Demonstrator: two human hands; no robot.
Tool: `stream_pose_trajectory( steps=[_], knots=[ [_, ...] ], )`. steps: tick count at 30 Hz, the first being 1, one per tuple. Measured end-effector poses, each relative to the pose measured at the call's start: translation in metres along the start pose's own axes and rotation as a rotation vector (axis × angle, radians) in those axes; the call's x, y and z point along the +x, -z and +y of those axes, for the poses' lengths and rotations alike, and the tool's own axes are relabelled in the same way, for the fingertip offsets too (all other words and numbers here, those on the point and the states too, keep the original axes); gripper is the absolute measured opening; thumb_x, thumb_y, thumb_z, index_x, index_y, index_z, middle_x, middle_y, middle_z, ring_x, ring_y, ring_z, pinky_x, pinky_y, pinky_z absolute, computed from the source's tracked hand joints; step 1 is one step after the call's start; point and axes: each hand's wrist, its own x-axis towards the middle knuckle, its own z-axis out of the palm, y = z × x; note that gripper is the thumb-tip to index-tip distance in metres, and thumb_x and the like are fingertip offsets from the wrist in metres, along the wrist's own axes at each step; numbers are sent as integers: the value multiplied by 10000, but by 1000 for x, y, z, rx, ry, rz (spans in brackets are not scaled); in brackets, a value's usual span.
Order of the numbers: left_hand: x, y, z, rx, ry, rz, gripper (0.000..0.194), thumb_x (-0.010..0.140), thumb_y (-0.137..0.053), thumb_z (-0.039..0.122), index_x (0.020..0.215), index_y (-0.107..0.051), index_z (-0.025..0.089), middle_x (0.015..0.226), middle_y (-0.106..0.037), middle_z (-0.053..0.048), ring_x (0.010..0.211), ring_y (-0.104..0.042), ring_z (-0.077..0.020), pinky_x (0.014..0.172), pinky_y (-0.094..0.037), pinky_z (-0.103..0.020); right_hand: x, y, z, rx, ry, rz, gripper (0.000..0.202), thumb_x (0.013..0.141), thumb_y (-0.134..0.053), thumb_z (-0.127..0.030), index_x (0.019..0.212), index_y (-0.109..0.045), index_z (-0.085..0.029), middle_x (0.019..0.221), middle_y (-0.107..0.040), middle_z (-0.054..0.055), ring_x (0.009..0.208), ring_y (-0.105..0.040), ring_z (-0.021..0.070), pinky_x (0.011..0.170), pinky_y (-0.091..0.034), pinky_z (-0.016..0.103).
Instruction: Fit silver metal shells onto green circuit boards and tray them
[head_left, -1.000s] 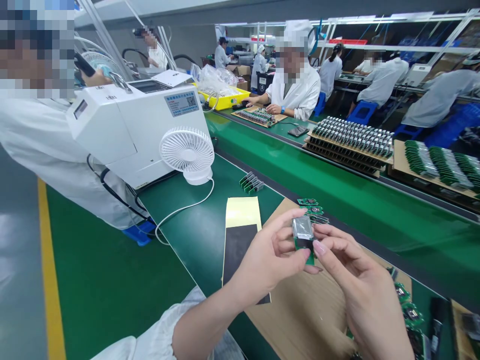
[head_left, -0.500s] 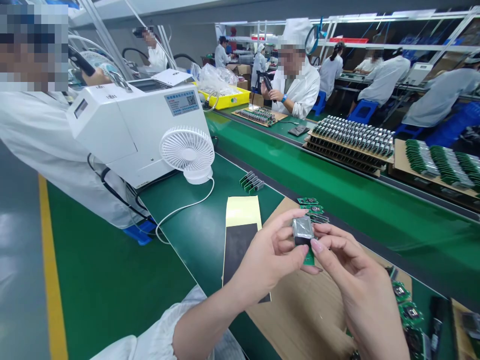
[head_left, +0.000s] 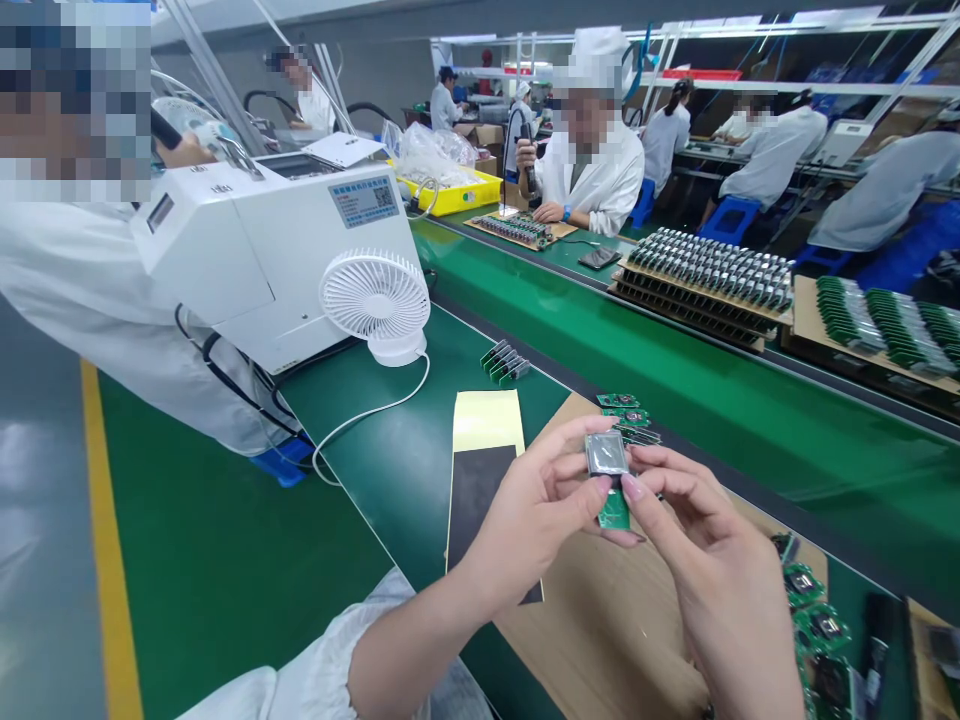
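Between both hands I hold a small green circuit board (head_left: 614,510) with a square display module (head_left: 606,454) at its upper end, its top glossy and grey. My left hand (head_left: 551,495) grips the left edge, thumb in front and fingers behind. From the right, my right hand (head_left: 701,530) pinches the board with its thumb just below the display. Beneath the hands lies a brown cardboard sheet (head_left: 622,610). Left of them is a yellow backing sheet (head_left: 486,420) with a black sheet (head_left: 480,500) over its lower part.
Several circuit boards (head_left: 825,628) lie at the right, near a black marker (head_left: 876,650). A few upright boards (head_left: 505,362) stand by a white fan (head_left: 375,305) and a white machine (head_left: 277,260). Across the green belt (head_left: 675,400), a co-worker (head_left: 592,170) sits behind stacked board trays (head_left: 705,270).
The display end has tilted, and more of the green board now shows below my thumbs. Across the belt, the co-worker's hands have moved apart, one raising a dark tool.
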Motion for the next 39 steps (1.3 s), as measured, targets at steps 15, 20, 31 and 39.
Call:
stream_pose_trajectory(
  steps=[15, 20, 31, 39],
  knots=[
    [2, -1, -5, 3, -61, 42, 393, 824, -691, 235, 1199, -573, 255, 1074, -732, -79, 1006, -679, -214, 706, -619, -263, -5, -12, 3, -157, 196, 152, 197, 826, -669, -406, 782, -677, -214, 1047, -623, 68, 982, -611, 254, 892, -504, 493],
    [2, -2, -4, 26, -73, 56, 382, 819, -691, 219, 1185, -583, 242, 1073, -734, -83, 1011, -683, -216, 728, -614, -266, -5, -14, 2, -257, 290, 217, 190, 845, -649, -396, 786, -673, -217, 1006, -635, 70, 960, -611, 252, 826, -513, 461],
    [7, 3, -3, 63, -128, 134, 322, 789, -729, 226, 1070, -575, 254, 988, -747, -26, 838, -712, -145, 762, -577, -256, -4, -14, 6, -119, 112, 283, 360, 784, -707, -474, 959, -529, -215, 1043, -636, 79, 914, -616, 223, 788, -491, 387],
    [13, 8, -4, 25, -100, 190, 409, 731, -772, 244, 1059, -528, 247, 931, -750, -21, 648, -658, -117, 508, -443, -177, -9, -15, 3, 48, -159, -417, 370, 910, -505, -554, 938, -591, -196, 713, -632, 13, 560, -548, 130, 483, -463, 253]
  ],
)
